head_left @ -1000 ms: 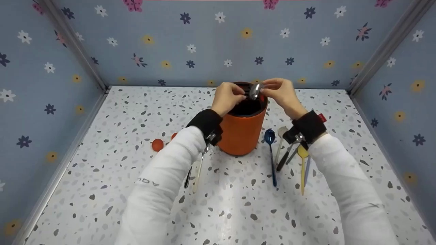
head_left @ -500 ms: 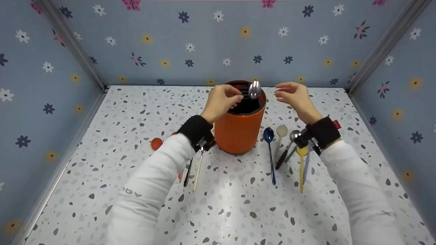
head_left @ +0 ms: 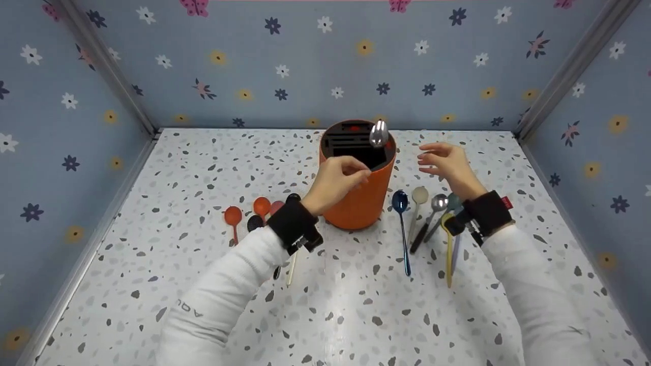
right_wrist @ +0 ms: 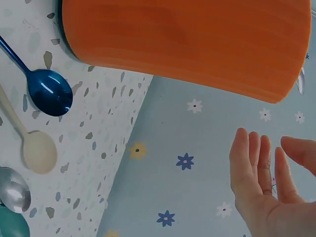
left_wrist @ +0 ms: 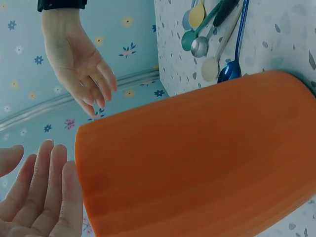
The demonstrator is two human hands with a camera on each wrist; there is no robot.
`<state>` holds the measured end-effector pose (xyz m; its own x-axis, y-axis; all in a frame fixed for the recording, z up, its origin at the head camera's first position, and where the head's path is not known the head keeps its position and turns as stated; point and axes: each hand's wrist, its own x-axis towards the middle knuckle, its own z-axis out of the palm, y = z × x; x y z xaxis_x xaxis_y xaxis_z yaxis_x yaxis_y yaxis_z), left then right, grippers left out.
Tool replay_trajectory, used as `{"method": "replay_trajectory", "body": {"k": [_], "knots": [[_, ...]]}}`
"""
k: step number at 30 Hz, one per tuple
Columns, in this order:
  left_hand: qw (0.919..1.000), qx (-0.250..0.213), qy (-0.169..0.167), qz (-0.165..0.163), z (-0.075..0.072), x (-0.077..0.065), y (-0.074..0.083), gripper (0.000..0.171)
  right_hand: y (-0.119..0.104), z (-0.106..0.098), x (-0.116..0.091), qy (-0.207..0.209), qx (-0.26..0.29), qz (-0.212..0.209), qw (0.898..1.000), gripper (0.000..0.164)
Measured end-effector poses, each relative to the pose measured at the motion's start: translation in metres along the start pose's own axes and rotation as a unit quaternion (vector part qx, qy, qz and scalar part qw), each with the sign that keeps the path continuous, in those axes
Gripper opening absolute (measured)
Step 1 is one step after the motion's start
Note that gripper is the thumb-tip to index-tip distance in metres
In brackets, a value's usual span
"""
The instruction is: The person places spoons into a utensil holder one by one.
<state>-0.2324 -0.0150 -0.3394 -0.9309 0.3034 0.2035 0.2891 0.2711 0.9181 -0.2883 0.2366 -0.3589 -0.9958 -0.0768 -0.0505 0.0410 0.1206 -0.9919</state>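
An orange cylindrical utensil holder (head_left: 356,201) with a black slotted top stands at the back middle of the table. Out of its right side rises a silver spoon (head_left: 379,134), bowl up. My left hand (head_left: 342,182) hovers at the holder's front rim, fingers relaxed and holding nothing; in the left wrist view its fingers (left_wrist: 42,182) look extended. To the right of the holder, apart from it, my right hand (head_left: 447,165) is in the air with loose, spread fingers and nothing in them. The spoon's handle is hidden inside the holder.
Right of the holder lie a blue spoon (head_left: 400,202), a beige spoon (head_left: 420,195), a dark-handled silver spoon (head_left: 439,203), a teal one and a yellow spoon (head_left: 449,254). Red-orange spoons (head_left: 233,216) and black utensils lie at left, partly behind my forearm. Flowered panels (head_left: 305,51) enclose the table.
My right hand has let go of the silver spoon and moved right, away from the holder. My left hand has come from above the holder's opening toward its front rim.
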Motion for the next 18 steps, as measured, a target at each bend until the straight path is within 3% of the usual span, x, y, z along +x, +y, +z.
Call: {"method": "replay_trajectory", "body": {"k": [9, 18], "knots": [[0.9989, 0.035, -0.028, 0.015, 0.032, -0.017, -0.020, 0.012, 0.025, -0.002, -0.002, -0.014, -0.025, 0.033, 0.999, 0.037], [0.9971, -0.030, -0.053, -0.045, 0.065, -0.027, -0.052, 0.013, 0.059, 0.003, -0.003, -0.004, -0.007, 0.081, 0.997, 0.038]]}}
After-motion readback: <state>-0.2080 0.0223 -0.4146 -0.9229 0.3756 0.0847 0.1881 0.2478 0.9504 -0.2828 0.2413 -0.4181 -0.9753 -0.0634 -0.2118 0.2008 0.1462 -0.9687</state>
